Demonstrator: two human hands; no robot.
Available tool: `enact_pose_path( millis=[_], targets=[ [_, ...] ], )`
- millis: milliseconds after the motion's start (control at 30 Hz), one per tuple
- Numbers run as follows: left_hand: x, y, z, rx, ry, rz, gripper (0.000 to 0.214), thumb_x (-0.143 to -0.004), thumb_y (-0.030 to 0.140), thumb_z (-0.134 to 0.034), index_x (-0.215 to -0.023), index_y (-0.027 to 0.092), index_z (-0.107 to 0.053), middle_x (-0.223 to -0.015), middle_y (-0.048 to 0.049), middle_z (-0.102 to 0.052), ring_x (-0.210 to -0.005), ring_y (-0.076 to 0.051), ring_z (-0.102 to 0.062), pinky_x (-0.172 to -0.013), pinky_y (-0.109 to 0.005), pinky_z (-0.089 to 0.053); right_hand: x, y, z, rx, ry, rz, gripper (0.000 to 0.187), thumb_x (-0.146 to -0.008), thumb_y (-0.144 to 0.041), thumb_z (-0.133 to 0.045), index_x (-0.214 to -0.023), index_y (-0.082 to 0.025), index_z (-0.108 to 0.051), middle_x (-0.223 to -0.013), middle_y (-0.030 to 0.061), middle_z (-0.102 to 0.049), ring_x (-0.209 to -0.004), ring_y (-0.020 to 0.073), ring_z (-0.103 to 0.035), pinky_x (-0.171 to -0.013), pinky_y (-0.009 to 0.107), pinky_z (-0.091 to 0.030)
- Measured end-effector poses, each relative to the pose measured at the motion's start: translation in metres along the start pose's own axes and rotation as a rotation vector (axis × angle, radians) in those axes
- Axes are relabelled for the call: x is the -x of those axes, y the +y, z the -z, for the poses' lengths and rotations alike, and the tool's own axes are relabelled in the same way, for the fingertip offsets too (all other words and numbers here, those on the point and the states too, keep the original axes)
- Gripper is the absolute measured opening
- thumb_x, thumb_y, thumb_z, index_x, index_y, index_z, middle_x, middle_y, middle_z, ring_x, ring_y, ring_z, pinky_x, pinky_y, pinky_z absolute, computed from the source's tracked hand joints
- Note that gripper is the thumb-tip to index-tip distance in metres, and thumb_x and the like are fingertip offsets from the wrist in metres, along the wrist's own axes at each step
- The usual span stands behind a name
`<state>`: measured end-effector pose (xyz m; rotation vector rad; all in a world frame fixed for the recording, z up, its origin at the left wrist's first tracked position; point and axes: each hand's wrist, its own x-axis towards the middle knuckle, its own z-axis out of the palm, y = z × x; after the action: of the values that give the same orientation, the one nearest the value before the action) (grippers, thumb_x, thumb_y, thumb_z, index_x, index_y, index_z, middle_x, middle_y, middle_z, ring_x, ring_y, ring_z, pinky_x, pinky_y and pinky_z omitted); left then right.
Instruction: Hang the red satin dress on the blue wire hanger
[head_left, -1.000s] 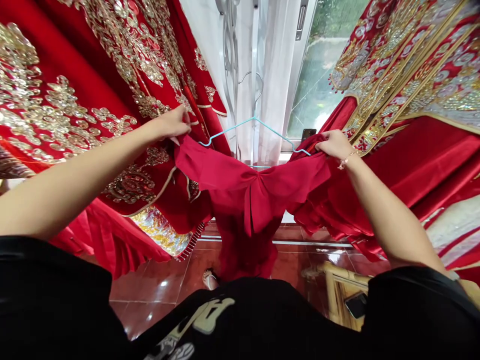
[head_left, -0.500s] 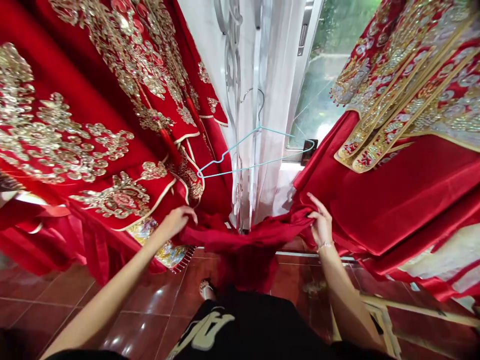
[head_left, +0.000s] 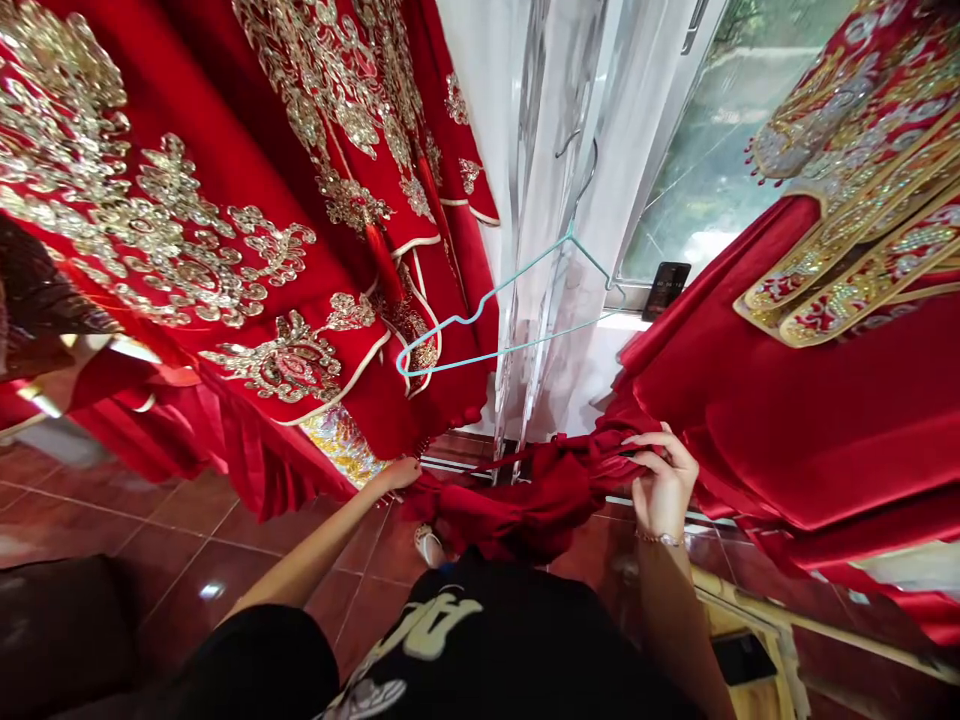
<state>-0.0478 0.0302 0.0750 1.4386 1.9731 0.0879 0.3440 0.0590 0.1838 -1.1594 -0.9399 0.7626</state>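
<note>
A dark red cloth garment (head_left: 525,500) hangs bunched in front of my body, low over the floor. My right hand (head_left: 661,482) grips its upper edge, with the fingers curled over the cloth. My left hand (head_left: 399,474) pinches the other end, with only the fingers and forearm showing. A light-blue wire hanger (head_left: 510,320) hangs by its hook in front of the white curtain, above the garment and apart from both hands.
Large red gowns with gold embroidery (head_left: 225,230) hang at the left and right. Behind the hanger are a sheer white curtain (head_left: 600,200) and a window (head_left: 720,150) with a phone (head_left: 666,290) on its sill. A bamboo chair (head_left: 742,650) stands low right on red tiles (head_left: 202,570).
Both hands have dropped from chest height with the garment, which was spread wide and is now bunched low. The hanger now hangs free, away from the garment.
</note>
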Motion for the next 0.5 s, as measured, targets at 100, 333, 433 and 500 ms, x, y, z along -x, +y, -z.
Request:
enact_pose_path(
  millis=[100,333,433,500],
  targets=[
    [-0.007,0.006,-0.008,0.076,0.035,0.043,0.016,-0.078,0.011,-0.049,-0.067,0.018,-0.057,-0.057,0.0001,-0.06,-0.066,-0.022,-0.069,-0.07,-0.036,-0.057,0.005,-0.01,0.001,0.001,-0.004,0.004,0.007,-0.052,-0.021,-0.059,-0.057,-0.026,-0.061,-0.072,0.002,-0.059,-0.078,0.022,-0.057,-0.069,0.035,-0.047],
    [-0.012,0.026,-0.007,0.318,0.268,-0.066,0.013,-0.072,0.008,-0.05,-0.072,0.021,-0.055,-0.097,-0.006,-0.066,-0.115,-0.025,-0.061,-0.11,-0.039,-0.043,0.011,-0.014,0.002,0.012,-0.02,0.009,0.009,-0.052,-0.019,-0.059,-0.056,-0.027,-0.061,-0.073,0.0016,-0.058,-0.075,0.0213,-0.056,-0.068,0.035,-0.046],
    [-0.008,0.029,-0.005,0.474,0.27,-0.108,0.014,-0.073,0.01,-0.048,-0.079,0.021,-0.055,-0.09,-0.004,-0.065,-0.101,-0.021,-0.065,-0.102,-0.037,-0.05,0.012,-0.011,0.001,-0.004,-0.005,0.024,0.009,-0.052,-0.018,-0.06,-0.055,-0.027,-0.061,-0.068,0.0008,-0.057,-0.076,0.0222,-0.057,-0.073,0.038,-0.047],
    [-0.005,0.029,-0.006,0.59,0.237,-0.118,0.021,-0.073,0.011,-0.046,-0.09,0.021,-0.055,-0.083,-0.0008,-0.064,-0.084,-0.017,-0.067,-0.089,-0.034,-0.055,0.012,-0.008,0.001,0.007,0.01,0.026,0.01,-0.052,-0.018,-0.061,-0.054,-0.028,-0.062,-0.062,0.0,-0.057,-0.078,0.0236,-0.058,-0.08,0.041,-0.048]
  ],
)
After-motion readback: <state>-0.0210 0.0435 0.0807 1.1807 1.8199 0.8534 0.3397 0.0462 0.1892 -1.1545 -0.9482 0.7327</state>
